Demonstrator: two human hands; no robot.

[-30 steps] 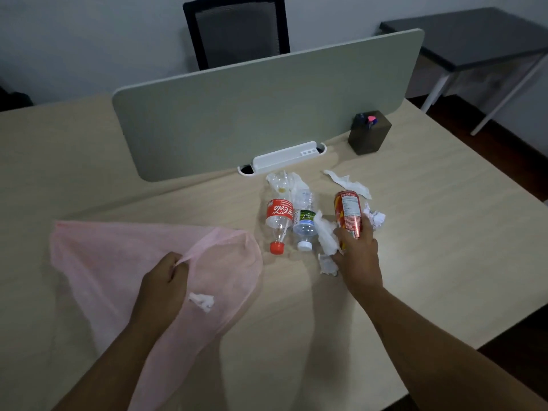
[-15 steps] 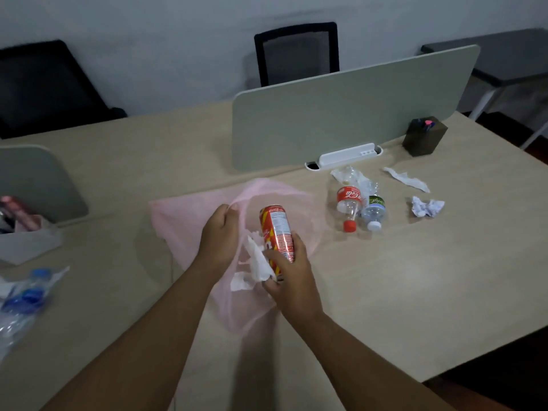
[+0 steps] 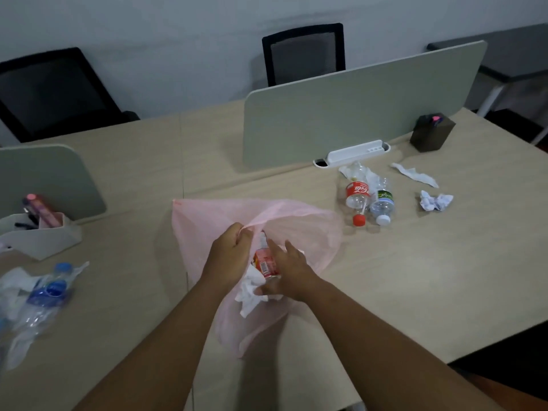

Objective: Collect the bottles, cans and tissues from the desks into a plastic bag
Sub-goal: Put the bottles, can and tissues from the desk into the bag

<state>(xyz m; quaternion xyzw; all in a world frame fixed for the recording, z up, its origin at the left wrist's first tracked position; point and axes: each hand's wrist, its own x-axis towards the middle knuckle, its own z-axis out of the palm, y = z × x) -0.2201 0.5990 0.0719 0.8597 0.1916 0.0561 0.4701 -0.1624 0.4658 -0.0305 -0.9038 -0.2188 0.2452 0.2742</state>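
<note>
A pink plastic bag (image 3: 213,223) lies on the desk in front of me. My left hand (image 3: 229,252) pinches its rim and holds the mouth apart. My right hand (image 3: 289,269) grips a red can (image 3: 264,261) and white tissues (image 3: 250,293) at the bag's mouth. To the right lie a red-capped cola bottle (image 3: 357,198) and a white-capped clear bottle (image 3: 382,203) side by side, with a crumpled tissue (image 3: 434,201) and a flat tissue (image 3: 415,175) beyond them. At the far left lies a blue-capped bottle (image 3: 44,295) on tissues (image 3: 14,287).
Two grey-green divider screens (image 3: 355,114) stand on the desk, one with a white socket strip (image 3: 354,151) at its foot. A dark pen holder (image 3: 431,134) sits at the right, a white organiser (image 3: 38,234) at the left. Black chairs (image 3: 302,53) stand behind the desk.
My right hand has carried the can and tissues from beside the bottles to the bag and lowered them into its mouth. The view has swung left, and the left desk area has come into sight.
</note>
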